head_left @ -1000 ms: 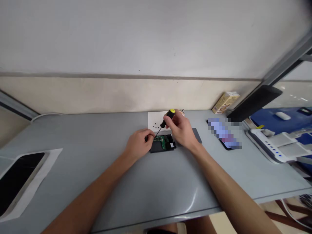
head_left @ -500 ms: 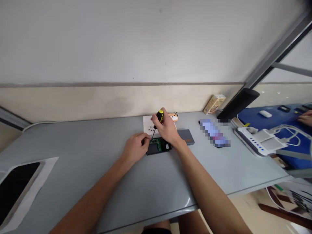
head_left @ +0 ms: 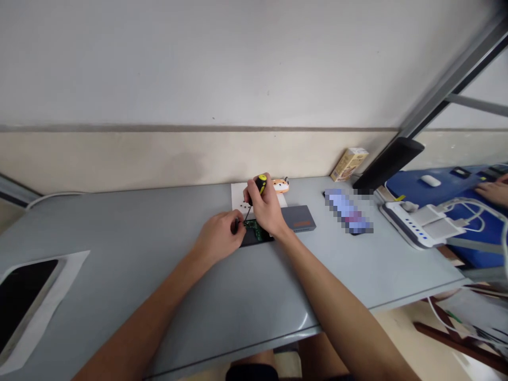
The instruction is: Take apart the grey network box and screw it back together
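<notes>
Gripped in my right hand [head_left: 266, 209] is a black and yellow screwdriver [head_left: 261, 183], its shaft slanting down to the left. The screwdriver's tip meets the left end of a green circuit board [head_left: 253, 229] set in a flat black casing [head_left: 254, 243]. My left hand [head_left: 220, 236] is closed at the casing's left end, with thumb and fingertips pinched beside the screwdriver tip. What those fingers pinch, if anything, is hidden. Several small dark screws lie on a white paper [head_left: 238, 193] just behind the casing.
A grey box-like device [head_left: 302, 218] lies right of the casing. An orange animal-faced item [head_left: 281, 185], a phone [head_left: 349, 211], a yellow carton [head_left: 349, 164] and a white power strip [head_left: 416, 225] stand further along. A tablet [head_left: 26, 296] lies at left. Another person's hand [head_left: 494, 189] rests at far right.
My left hand has moved slightly inward over the casing's left end. The screwdriver tip has shifted a little left, its shaft leaning more. The whole view has moved slightly.
</notes>
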Demonstrator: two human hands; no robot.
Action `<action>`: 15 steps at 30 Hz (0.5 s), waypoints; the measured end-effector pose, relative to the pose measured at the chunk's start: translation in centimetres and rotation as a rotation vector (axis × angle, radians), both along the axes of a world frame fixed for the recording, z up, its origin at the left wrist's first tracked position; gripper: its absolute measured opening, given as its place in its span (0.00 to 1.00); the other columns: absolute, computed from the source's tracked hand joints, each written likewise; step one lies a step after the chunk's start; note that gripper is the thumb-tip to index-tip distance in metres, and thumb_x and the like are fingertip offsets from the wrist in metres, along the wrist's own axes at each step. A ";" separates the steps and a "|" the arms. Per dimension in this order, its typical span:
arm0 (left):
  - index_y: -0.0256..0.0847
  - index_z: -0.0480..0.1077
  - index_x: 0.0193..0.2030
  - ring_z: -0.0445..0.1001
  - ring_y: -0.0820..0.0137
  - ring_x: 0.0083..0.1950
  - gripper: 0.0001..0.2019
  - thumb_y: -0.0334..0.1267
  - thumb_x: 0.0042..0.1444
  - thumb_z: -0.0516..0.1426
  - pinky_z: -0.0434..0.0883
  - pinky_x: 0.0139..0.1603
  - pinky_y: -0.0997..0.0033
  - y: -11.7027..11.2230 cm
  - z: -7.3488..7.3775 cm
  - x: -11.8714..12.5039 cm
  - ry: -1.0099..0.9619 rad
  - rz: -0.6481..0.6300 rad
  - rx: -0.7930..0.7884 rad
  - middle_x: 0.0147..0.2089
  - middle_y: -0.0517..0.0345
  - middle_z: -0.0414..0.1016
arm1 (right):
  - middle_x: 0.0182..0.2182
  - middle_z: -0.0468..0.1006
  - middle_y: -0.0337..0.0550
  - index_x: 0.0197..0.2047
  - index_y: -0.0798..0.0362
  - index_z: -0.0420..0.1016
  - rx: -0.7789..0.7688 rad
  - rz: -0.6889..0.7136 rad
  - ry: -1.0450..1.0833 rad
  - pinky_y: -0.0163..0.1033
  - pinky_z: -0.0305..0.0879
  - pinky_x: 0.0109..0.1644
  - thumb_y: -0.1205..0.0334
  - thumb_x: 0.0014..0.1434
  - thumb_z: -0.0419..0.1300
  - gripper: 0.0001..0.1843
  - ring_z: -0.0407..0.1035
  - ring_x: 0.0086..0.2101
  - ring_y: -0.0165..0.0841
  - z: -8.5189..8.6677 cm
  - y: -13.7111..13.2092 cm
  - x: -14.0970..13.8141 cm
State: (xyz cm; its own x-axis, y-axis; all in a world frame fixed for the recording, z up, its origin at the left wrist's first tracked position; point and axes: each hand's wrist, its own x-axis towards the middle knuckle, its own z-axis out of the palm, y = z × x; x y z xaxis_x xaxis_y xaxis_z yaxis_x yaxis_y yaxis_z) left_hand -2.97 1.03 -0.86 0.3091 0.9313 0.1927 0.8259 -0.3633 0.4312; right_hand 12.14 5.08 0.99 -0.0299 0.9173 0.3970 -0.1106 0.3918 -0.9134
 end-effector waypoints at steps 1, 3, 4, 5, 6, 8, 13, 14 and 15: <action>0.45 0.70 0.38 0.72 0.64 0.34 0.04 0.35 0.60 0.54 0.64 0.36 0.66 0.0 0.0 0.0 0.001 0.007 -0.004 0.33 0.58 0.75 | 0.26 0.66 0.31 0.40 0.46 0.56 -0.002 -0.007 0.002 0.37 0.62 0.36 0.46 0.71 0.53 0.15 0.63 0.28 0.28 0.0 0.1 0.1; 0.45 0.69 0.37 0.72 0.64 0.34 0.03 0.35 0.60 0.54 0.64 0.35 0.66 -0.1 0.0 0.1 0.000 0.023 -0.013 0.34 0.58 0.75 | 0.26 0.66 0.31 0.40 0.46 0.56 -0.002 -0.020 0.011 0.37 0.62 0.35 0.46 0.71 0.53 0.15 0.62 0.27 0.28 0.0 0.2 0.2; 0.45 0.69 0.37 0.72 0.64 0.34 0.03 0.36 0.60 0.54 0.64 0.35 0.66 -0.1 0.0 0.1 0.000 0.032 -0.015 0.34 0.58 0.75 | 0.25 0.66 0.31 0.39 0.46 0.56 0.000 -0.027 0.019 0.37 0.62 0.34 0.46 0.71 0.52 0.15 0.62 0.27 0.28 0.1 0.2 0.2; 0.45 0.69 0.37 0.72 0.64 0.34 0.03 0.36 0.60 0.54 0.63 0.35 0.66 -0.1 0.0 0.1 0.001 0.038 -0.015 0.34 0.58 0.75 | 0.25 0.66 0.31 0.39 0.46 0.56 0.003 -0.034 0.027 0.37 0.62 0.33 0.46 0.71 0.52 0.15 0.62 0.27 0.28 0.1 0.2 0.3; 0.46 0.69 0.37 0.72 0.64 0.34 0.03 0.36 0.60 0.54 0.63 0.35 0.66 -0.1 -0.1 0.1 0.004 0.042 -0.012 0.34 0.58 0.75 | 0.25 0.66 0.31 0.39 0.46 0.55 0.005 -0.042 0.032 0.37 0.62 0.33 0.47 0.72 0.52 0.14 0.62 0.27 0.28 0.2 0.3 0.4; 0.46 0.69 0.37 0.72 0.64 0.34 0.03 0.35 0.60 0.54 0.63 0.34 0.66 -0.1 -0.1 0.1 0.006 0.044 -0.004 0.33 0.58 0.75 | 0.25 0.66 0.31 0.39 0.45 0.55 -0.003 -0.057 0.033 0.37 0.62 0.34 0.48 0.72 0.52 0.14 0.62 0.27 0.28 0.5 0.3 0.5; 0.46 0.71 0.39 0.72 0.65 0.34 0.04 0.35 0.60 0.56 0.64 0.35 0.66 -0.1 -0.2 0.1 -0.035 0.051 -0.010 0.35 0.59 0.75 | 0.25 0.67 0.32 0.39 0.45 0.55 -0.037 -0.097 0.026 0.37 0.64 0.35 0.48 0.72 0.51 0.14 0.63 0.28 0.29 0.8 0.3 0.7; 0.46 0.72 0.41 0.73 0.65 0.36 0.04 0.35 0.60 0.56 0.65 0.36 0.66 -0.1 -0.2 0.1 -0.047 0.053 -0.007 0.37 0.59 0.76 | 0.25 0.67 0.32 0.39 0.45 0.55 -0.037 -0.099 0.029 0.37 0.64 0.35 0.47 0.72 0.51 0.14 0.63 0.28 0.29 0.8 0.3 0.7; 0.46 0.72 0.42 0.74 0.64 0.38 0.05 0.35 0.60 0.56 0.66 0.38 0.66 -0.1 -0.2 0.1 -0.058 0.054 0.001 0.39 0.58 0.76 | 0.25 0.66 0.32 0.39 0.45 0.55 -0.037 -0.100 0.035 0.37 0.64 0.35 0.47 0.72 0.51 0.14 0.63 0.28 0.29 0.8 0.3 0.7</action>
State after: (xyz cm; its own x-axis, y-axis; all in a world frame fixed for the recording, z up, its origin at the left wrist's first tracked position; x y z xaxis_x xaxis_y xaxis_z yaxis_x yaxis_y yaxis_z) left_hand -2.85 0.92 -1.07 0.2464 0.9462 0.2098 0.8180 -0.3191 0.4786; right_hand 12.89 5.39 1.77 0.0757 0.9291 0.3619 -0.1042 0.3683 -0.9238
